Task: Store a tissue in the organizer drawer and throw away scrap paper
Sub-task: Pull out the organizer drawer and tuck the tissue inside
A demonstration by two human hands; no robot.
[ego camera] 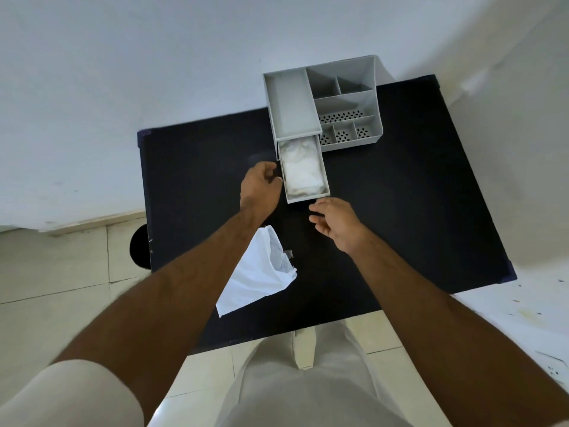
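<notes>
A: In the head view, where is the tissue (303, 172) now?

B: It lies inside the drawer (308, 197), which is pulled out from the grey organizer (345, 97). The tissue is white, crumpled and soft, and it fills almost the whole drawer. I judge it very light and easy to press down, so it should not block the drawer when this closes.

A: And the hands?

B: The left hand (260, 186) is just beside the left wall of the drawer. Its fingers (271, 172) are curled loosely and I see nothing held in them. One fingertip seems to touch the wall, but I cannot tell for sure. The right hand (334, 221) hovers near the front of the drawer, with fingers spread open and empty.

A: How will the drawer handle?

B: It looks like thin, stiff plastic, smooth and light. I think a push on the flat front panel is the best place, with the other hand steady on the organizer, because this may slide on the counter (400, 211).

A: What about the scrap paper (258, 272)?

B: It lies on the black counter, near the left forearm and partly under it. It is a white sheet, creased, with one torn and rumpled edge. It is thin and limp, so pinching a raised fold or the free edge should work.

A: Where will it go?

B: A dark round shape (139, 246) sits on the floor at the left of the counter. Maybe it is a bin; I cannot tell.
</notes>
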